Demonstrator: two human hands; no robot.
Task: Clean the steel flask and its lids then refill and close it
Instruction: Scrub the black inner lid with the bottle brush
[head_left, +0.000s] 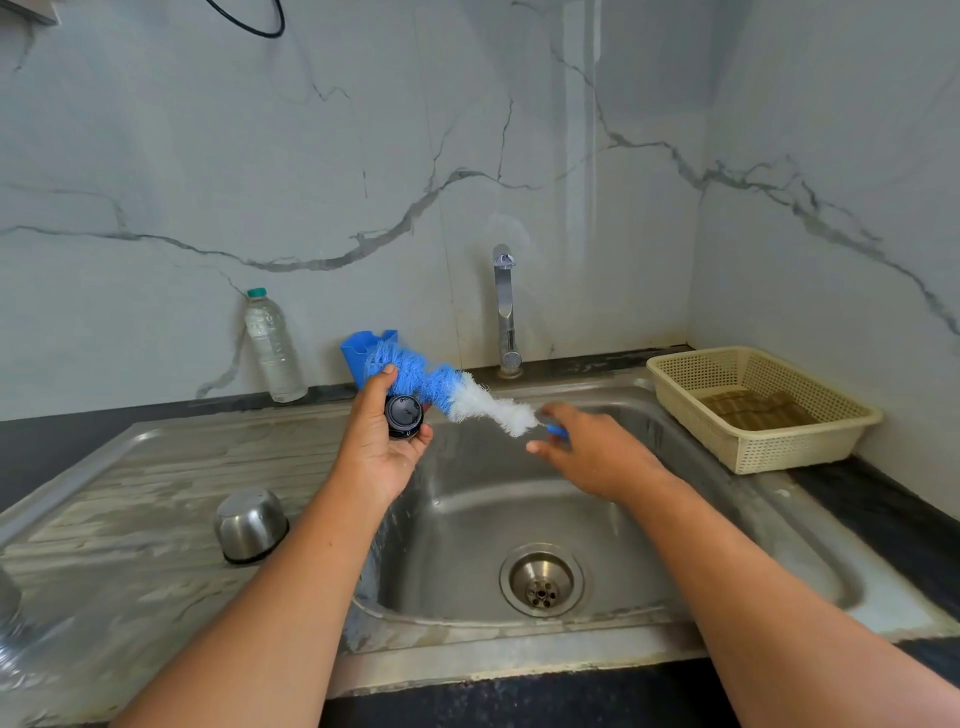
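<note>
While your left grip (379, 441) clasps the black stopper (402, 415) at the sink (467, 499) edge and your right grip (597, 452) pinches the brush (452, 389) handle, bristles against it, you're likely mid-scrub: steel cap (251, 525) upturned on the drainboard, flask body not clearly seen, rinse, refill and closing left.

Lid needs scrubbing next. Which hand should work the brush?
Right. The right hand pinches the brush by its blue handle, while the left hand grips the black lid just under the bristles.
</note>
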